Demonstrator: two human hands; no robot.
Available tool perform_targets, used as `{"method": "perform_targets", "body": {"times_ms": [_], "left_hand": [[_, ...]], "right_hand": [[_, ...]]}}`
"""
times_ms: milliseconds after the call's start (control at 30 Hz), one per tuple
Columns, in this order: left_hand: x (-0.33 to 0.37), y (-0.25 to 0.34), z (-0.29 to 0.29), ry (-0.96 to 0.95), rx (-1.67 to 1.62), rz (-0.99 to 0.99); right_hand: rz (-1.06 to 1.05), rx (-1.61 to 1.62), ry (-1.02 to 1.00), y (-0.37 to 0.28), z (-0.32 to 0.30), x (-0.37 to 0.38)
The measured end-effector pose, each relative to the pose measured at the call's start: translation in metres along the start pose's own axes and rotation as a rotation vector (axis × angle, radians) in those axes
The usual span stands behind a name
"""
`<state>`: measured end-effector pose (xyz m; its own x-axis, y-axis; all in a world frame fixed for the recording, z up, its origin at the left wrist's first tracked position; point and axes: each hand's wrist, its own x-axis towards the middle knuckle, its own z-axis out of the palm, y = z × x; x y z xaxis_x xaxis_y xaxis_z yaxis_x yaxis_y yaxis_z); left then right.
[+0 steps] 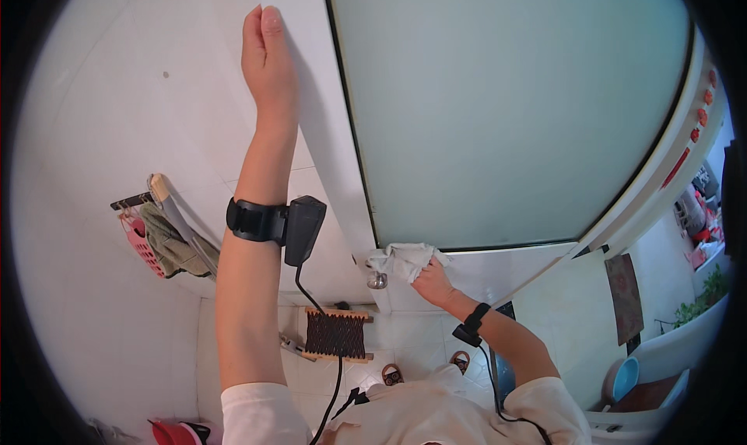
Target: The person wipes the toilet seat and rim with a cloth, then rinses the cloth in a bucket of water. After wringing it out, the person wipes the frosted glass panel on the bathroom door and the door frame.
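Observation:
A door with a white frame (342, 134) and a large frosted glass pane (513, 110) fills the upper middle. High up at the frame's left edge is my left hand (271, 64), closed on the door edge, with part of its fingers out of sight. Lower down, my right hand (433, 283) grips a white cloth (405, 260) bunched against the bottom of the pane. A round metal door knob (377, 280) sits just beside the cloth's left end.
At left, a green-grey cloth (173, 239) and a pink basket (142, 247) hang from a wall rack (131, 201). A wooden stool with a dark woven seat (336, 334) stands below. Towards the right are a brown mat (624, 299), a blue basin (625, 379) and a green plant (700, 297).

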<state>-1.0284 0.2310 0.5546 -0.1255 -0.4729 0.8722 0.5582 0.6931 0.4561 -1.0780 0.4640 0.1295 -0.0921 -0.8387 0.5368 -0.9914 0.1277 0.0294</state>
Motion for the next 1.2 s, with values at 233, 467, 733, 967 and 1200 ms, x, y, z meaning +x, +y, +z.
{"method": "perform_targets", "body": {"times_ms": [233, 467, 733, 967, 1200], "left_hand": [[-0.002, -0.003, 0.004, 0.063, 0.04, 0.027], [-0.002, -0.004, 0.005, 0.074, 0.016, 0.054], [0.0, -0.01, 0.003, 0.116, 0.053, 0.076], [0.009, -0.029, -0.004, 0.17, -0.024, 0.014], [0.012, -0.037, -0.016, 0.149, 0.076, -0.006]], "right_hand": [[-0.318, -0.017, -0.449, 0.023, -0.025, 0.052], [0.015, 0.083, 0.501, 0.013, -0.103, 0.126], [-0.087, 0.226, 0.473, -0.017, -0.058, 0.149], [-0.154, 0.096, 0.011, -0.011, 0.026, 0.049], [0.026, -0.032, -0.081, 0.037, 0.007, -0.039]]}}
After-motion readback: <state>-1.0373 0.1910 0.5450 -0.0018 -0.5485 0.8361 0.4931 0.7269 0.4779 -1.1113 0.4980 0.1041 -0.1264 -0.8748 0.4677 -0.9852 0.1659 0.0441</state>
